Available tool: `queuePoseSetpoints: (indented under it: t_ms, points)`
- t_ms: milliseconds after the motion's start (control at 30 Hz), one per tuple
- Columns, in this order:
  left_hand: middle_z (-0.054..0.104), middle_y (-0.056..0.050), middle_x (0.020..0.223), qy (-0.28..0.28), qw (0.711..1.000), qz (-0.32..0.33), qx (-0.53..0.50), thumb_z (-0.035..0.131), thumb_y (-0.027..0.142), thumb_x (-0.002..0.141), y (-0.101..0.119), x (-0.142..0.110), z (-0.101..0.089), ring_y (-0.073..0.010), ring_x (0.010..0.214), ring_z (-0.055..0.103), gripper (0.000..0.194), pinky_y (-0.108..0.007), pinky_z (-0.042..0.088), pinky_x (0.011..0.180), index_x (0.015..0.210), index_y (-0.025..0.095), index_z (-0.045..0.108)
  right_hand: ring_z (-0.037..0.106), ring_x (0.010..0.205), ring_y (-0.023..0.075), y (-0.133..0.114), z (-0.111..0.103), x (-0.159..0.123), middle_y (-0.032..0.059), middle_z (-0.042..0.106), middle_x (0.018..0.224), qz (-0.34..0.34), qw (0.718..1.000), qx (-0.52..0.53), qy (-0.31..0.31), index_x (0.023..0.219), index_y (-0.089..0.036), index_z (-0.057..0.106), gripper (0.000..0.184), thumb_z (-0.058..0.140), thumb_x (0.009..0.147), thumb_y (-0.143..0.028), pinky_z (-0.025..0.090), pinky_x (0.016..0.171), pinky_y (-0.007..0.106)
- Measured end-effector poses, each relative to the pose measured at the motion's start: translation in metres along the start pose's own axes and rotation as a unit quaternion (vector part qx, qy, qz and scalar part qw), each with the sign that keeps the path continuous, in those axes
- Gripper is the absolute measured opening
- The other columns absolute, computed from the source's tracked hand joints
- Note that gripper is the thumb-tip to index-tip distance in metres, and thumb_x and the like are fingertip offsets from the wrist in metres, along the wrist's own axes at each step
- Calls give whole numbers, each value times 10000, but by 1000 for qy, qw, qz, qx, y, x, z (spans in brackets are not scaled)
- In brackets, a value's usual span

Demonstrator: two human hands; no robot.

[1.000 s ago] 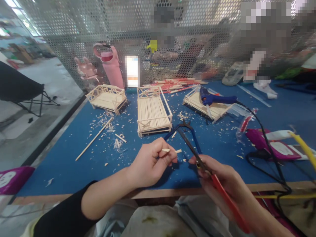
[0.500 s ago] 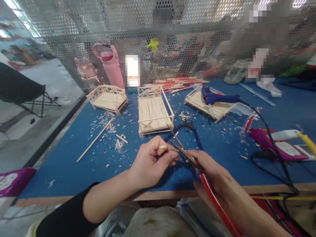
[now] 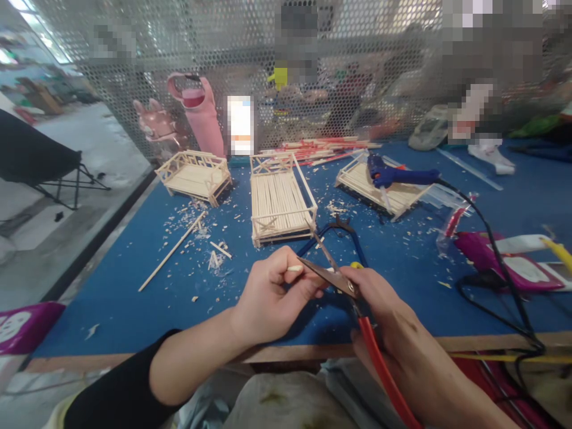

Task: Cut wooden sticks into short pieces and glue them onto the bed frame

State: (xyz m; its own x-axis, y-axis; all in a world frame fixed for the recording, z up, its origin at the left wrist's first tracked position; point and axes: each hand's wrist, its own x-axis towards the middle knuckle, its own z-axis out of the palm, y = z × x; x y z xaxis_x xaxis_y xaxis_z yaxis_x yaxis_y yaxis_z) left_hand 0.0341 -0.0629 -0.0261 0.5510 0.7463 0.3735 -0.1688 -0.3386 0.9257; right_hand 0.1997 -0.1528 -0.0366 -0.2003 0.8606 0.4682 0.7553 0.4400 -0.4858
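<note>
My left hand [image 3: 272, 295] pinches a short wooden stick [image 3: 295, 269] between thumb and fingers, above the front of the blue table [image 3: 134, 298]. My right hand [image 3: 384, 310] grips red-handled scissors [image 3: 333, 275]. Their blades are spread apart around the stick's free end, right beside my left thumb. A blue-handled pair of pliers [image 3: 335, 229] lies on the table just beyond both hands.
Three small stick-built bed models [image 3: 279, 199] stand further back, one with a blue glue gun [image 3: 397, 176] on it. Its black cable [image 3: 500, 262] runs along the right. Loose sticks [image 3: 172, 250] and wood chips litter the left. A perforated metal screen [image 3: 134, 47] closes the far side; people sit behind it.
My right hand brought the scissors leftward from beside the stick onto it, and the blades opened around its end. My left hand held the stick almost still.
</note>
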Motion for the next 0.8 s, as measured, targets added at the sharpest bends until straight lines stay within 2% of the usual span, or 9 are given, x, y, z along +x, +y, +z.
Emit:
queuePoseSetpoints:
  t_ms: [333, 533, 600, 700, 800]
  points:
    - [596, -11, 678, 5, 992, 28, 120, 528, 199, 847, -8, -6, -5, -151, 632, 621, 318, -271, 432, 564, 664, 223, 270, 500, 1031, 263, -4, 1, 2, 146, 518, 1097, 27, 999, -31, -4, 1296, -152, 327, 608, 405, 703, -43, 467, 850, 437]
    - [600, 2, 675, -3, 982, 29, 189, 544, 192, 842, -2, -5, -7, -124, 607, 608, 301, -244, 423, 565, 661, 217, 305, 570, 864, 240, -4, -4, 5, 110, 580, 952, 81, 996, -24, -14, 1172, -172, 475, 512, 412, 675, -66, 504, 718, 377]
    - [607, 9, 659, 0, 984, 15, 176, 534, 196, 853, 1, -4, -5, -116, 595, 602, 299, -235, 426, 562, 666, 219, 302, 595, 824, 219, -3, -6, 6, 77, 608, 897, 106, 994, 4, -30, 1083, -194, 537, 444, 410, 678, -64, 502, 691, 333]
    - [618, 11, 650, -5, 994, -17, 106, 520, 219, 872, 4, -3, -1, -110, 599, 606, 317, -227, 449, 567, 669, 221, 277, 599, 679, 164, -3, -7, 7, 2, 588, 703, 137, 987, 67, -56, 910, -222, 583, 280, 419, 733, -81, 474, 588, 244]
    - [623, 27, 651, 14, 997, -76, -15, 564, 254, 857, 5, 2, 2, -81, 544, 595, 348, -193, 461, 525, 677, 219, 269, 525, 543, 123, -4, -7, 7, -31, 527, 612, 174, 977, 119, -17, 871, -223, 580, 144, 457, 808, -180, 431, 499, 213]
